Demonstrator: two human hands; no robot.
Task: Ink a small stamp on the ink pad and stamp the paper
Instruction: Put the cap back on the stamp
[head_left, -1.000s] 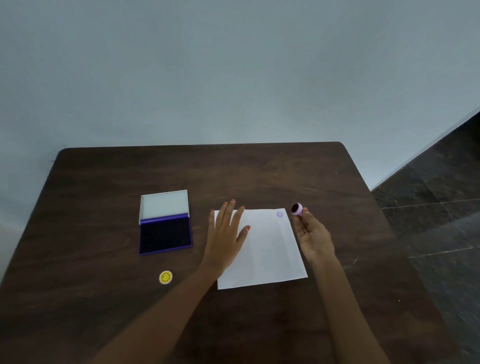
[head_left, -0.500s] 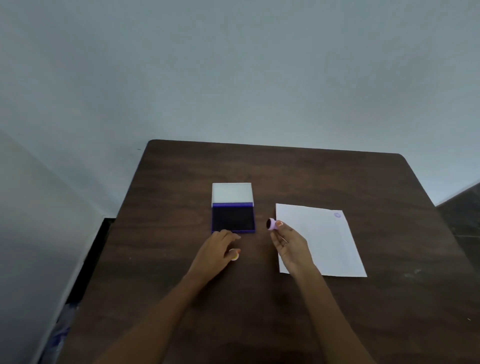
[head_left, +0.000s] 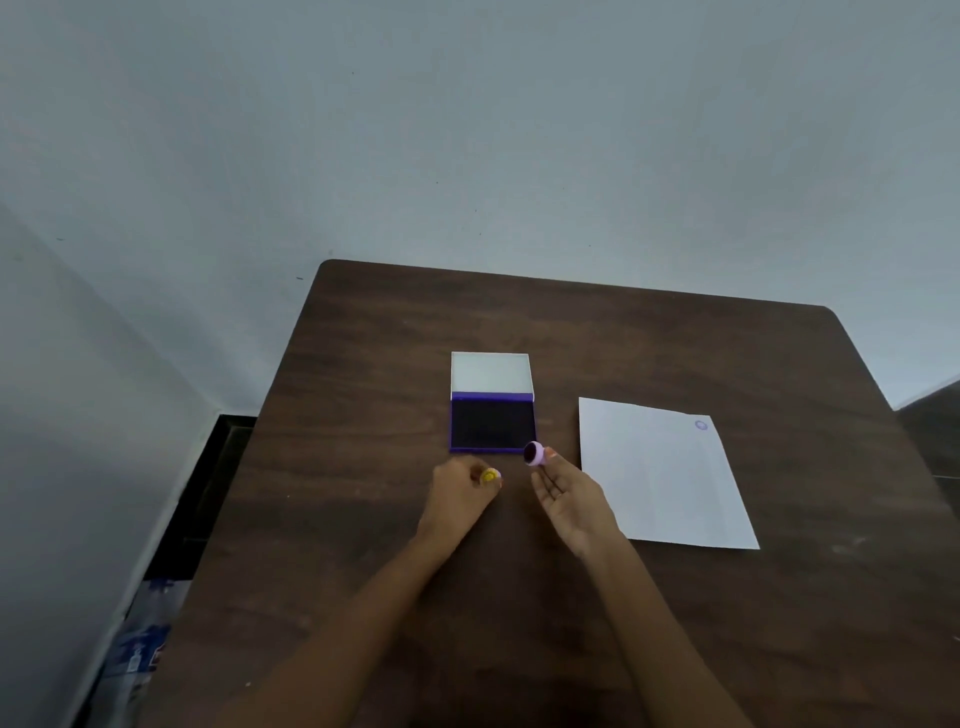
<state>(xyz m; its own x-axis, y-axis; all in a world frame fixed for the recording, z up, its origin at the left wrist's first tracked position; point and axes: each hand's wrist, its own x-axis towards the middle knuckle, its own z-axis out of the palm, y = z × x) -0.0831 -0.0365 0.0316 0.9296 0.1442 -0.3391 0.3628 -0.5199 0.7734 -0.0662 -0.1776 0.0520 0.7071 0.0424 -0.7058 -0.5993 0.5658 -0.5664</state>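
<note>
A: Two stamps in play now. My right hand (head_left: 569, 496) has come off the paper (head_left: 665, 478), well over to the right, and pinches the purple stamp (head_left: 535, 453) at its fingertips, inked face toward me, at the ink pad's (head_left: 492, 425) near right corner.

B: And the left?

A: My left hand (head_left: 457, 493) has left the sheet and curls its fingers around the yellow stamp (head_left: 490, 475).

B: The paper?

A: One purple mark (head_left: 701, 425) in its far right corner, so that print looks done; I judge a swap is coming.

B: The case?

A: Lid (head_left: 491, 375) open flat, dark pad exposed, nothing on it.
</note>
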